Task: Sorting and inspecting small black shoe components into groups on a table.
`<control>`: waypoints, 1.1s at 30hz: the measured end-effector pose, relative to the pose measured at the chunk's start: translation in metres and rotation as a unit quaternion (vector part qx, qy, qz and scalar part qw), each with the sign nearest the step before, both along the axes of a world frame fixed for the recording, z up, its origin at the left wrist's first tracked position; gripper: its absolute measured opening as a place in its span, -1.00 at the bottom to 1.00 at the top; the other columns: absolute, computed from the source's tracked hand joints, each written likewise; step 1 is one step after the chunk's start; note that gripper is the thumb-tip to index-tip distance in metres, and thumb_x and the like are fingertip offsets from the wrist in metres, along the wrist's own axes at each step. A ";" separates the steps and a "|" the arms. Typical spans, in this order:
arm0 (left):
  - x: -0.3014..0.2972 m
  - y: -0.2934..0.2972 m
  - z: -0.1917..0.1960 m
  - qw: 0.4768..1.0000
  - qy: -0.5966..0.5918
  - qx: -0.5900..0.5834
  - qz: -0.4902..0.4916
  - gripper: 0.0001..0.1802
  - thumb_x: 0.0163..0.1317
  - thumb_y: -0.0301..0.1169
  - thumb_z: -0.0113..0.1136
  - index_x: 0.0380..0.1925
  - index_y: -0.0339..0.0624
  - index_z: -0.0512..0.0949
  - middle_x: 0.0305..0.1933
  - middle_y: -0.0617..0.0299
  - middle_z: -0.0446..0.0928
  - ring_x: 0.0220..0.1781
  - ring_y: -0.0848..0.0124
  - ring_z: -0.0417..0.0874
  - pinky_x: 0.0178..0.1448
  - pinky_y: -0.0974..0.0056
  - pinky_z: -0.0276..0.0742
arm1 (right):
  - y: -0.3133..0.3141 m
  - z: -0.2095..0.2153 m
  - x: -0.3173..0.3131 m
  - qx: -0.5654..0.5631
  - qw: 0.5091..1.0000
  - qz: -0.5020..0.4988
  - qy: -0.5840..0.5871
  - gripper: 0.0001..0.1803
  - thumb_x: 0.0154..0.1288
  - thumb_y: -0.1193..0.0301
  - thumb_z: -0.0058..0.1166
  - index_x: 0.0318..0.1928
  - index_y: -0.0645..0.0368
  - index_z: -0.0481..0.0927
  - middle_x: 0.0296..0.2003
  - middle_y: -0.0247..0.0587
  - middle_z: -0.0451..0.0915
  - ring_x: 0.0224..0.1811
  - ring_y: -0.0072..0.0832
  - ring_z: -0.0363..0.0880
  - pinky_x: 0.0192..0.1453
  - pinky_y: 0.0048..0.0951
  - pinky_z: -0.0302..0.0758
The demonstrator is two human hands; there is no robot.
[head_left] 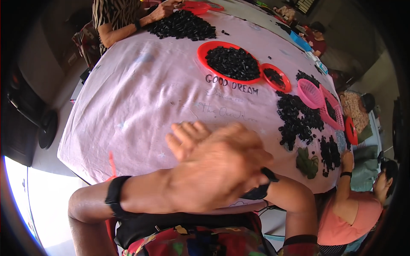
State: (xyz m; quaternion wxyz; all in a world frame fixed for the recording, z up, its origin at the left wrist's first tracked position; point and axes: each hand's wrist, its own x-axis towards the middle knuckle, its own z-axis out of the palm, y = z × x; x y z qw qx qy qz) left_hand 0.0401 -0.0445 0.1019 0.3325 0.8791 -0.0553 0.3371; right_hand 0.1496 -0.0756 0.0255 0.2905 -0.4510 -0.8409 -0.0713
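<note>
Above the near part of the pink cloth, my left hand crosses over my right hand. Motion smears the left hand, so its finger shape does not show. From behind it the right hand's fingers stick out to the left, stretched and slightly bent, with nothing visible in them. The left hand hides the rest of the right palm. Both wrists wear dark bands. Nearest on the right lies a pile of small black pieces, with a dark green leaf-like piece beside it.
Farther off stand a large red tray of black pieces, a small red dish and pink baskets. A person in striped clothing handles a far heap. Another person in an orange top sits at right.
</note>
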 end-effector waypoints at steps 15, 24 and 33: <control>0.009 0.028 -0.034 0.827 0.466 -0.307 -0.075 -0.70 0.38 -0.20 0.27 -0.19 -0.23 0.74 -0.39 0.16 0.71 -0.39 0.37 0.71 -0.23 0.27 0.64 | -0.086 0.032 -0.020 0.240 0.900 0.009 -0.365 -0.58 0.47 0.23 -0.22 0.14 0.16 0.55 0.14 -0.11 0.57 0.17 -0.38 0.57 0.46 -0.14 0.36; 0.002 -0.038 -0.038 0.615 0.337 -0.713 -0.002 -0.76 0.52 -0.34 0.17 0.05 -0.19 0.65 -0.10 0.34 0.69 -0.18 0.55 0.67 0.06 0.43 0.57 | -0.010 0.102 -0.010 0.005 0.990 0.110 0.089 -0.68 0.19 0.19 0.10 -0.51 0.19 0.59 -0.47 -0.08 0.63 -0.46 -0.27 0.64 -0.43 -0.22 0.47; -0.004 -0.098 -0.067 0.637 0.304 -0.708 0.002 -0.77 0.52 -0.33 0.16 0.04 -0.20 0.65 -0.12 0.35 0.68 -0.18 0.56 0.66 0.05 0.43 0.56 | -0.017 0.063 -0.015 0.124 0.968 0.128 0.179 -0.75 -0.08 0.26 0.24 -0.56 0.17 0.51 -0.53 -0.26 0.47 -0.50 -0.34 0.57 -0.55 -0.27 0.45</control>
